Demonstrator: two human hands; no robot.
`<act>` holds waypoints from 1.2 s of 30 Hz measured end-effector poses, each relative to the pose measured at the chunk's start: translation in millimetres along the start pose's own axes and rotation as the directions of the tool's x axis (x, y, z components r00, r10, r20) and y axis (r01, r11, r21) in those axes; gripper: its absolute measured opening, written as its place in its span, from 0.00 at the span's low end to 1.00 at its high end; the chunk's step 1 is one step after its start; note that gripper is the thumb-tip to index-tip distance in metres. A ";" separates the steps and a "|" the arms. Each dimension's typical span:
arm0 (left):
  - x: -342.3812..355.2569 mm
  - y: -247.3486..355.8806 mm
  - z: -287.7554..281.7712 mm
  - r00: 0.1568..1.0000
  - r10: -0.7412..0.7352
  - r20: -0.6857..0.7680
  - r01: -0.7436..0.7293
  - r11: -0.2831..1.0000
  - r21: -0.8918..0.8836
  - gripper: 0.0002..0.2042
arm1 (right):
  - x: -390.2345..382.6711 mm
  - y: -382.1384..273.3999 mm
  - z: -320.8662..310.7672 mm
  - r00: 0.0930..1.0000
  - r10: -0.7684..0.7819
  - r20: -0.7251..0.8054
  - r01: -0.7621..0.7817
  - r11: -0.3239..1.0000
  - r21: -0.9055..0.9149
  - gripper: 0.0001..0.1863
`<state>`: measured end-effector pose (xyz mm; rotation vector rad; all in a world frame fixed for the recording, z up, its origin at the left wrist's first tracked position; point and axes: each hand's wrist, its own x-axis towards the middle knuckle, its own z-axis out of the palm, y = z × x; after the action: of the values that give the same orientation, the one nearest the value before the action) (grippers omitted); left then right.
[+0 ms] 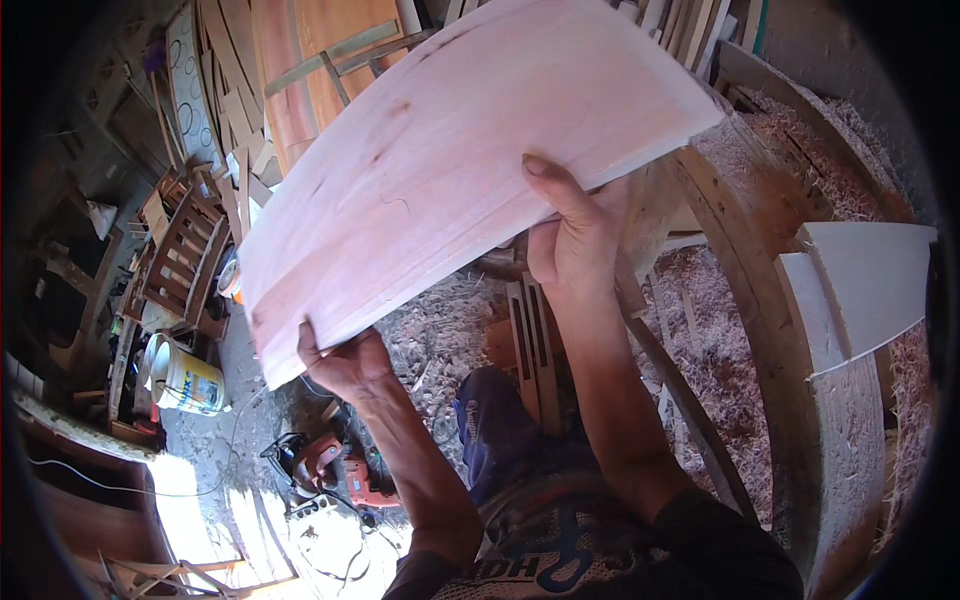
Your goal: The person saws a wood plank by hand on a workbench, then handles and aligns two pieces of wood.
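Observation:
A wide, pale pinkish wooden board (440, 150) is held up in front of me, tilted, with its left end lower. Dark knots and streaks mark its face. My left hand (348, 365) grips the near edge close to the lower left end, thumb on top and fingers underneath. Further right, my right hand (575, 225) clasps the same edge, its thumb pressed on the upper face and most of its fingers hidden below the board.
Red power tools (365, 483) and cables lie on the floor at lower left. White buckets (185, 378) stand beyond them near a slatted wooden frame (183, 248). A timber bench (740, 260) runs along my right, with white boards (870, 275) on it. Wood shavings (700, 330) cover the ground.

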<state>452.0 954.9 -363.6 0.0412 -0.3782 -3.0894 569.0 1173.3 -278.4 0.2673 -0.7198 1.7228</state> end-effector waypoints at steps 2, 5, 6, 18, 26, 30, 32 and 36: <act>-6.3 36.6 9.2 0.981 0.186 0.051 -0.190 0.978 0.087 0.25 | -14.4 24.5 -31.3 0.957 0.284 -0.063 -0.264 0.939 0.219 0.30; -26.1 73.8 12.7 0.892 0.399 0.214 -0.434 0.887 0.156 0.20 | -40.8 56.0 -63.2 0.830 0.518 -0.205 -0.426 0.827 0.366 0.20; -33.3 86.0 6.7 0.858 0.454 0.241 -0.506 0.830 0.235 0.17 | -67.7 79.5 -82.6 0.753 0.603 -0.263 -0.457 0.767 0.451 0.21; -64.7 45.1 -15.2 0.759 0.314 0.570 -0.644 0.491 0.587 0.22 | -203.2 121.1 -182.1 0.328 0.871 -0.365 -0.674 0.487 0.555 0.28; -67.7 6.1 -16.1 0.747 0.217 0.629 -0.659 0.371 0.655 0.20 | -213.5 128.1 -215.9 0.295 0.874 -0.386 -0.615 0.483 0.623 0.30; -69.8 2.6 -3.0 0.746 0.152 0.648 -0.653 0.352 0.670 0.21 | -218.2 125.4 -217.9 0.327 0.876 -0.354 -0.629 0.482 0.610 0.30; -70.8 6.2 0.8 0.766 0.118 0.631 -0.629 0.339 0.700 0.23 | -221.5 119.3 -211.2 0.318 0.867 -0.383 -0.634 0.495 0.594 0.29; -66.8 6.2 2.0 0.763 0.107 0.638 -0.631 0.341 0.697 0.24 | -222.7 114.4 -212.9 0.306 0.874 -0.377 -0.644 0.482 0.595 0.29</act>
<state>518.9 951.5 -358.6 -0.7210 -1.7265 -1.9759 565.9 1107.9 -600.5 -0.5912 0.0735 2.6835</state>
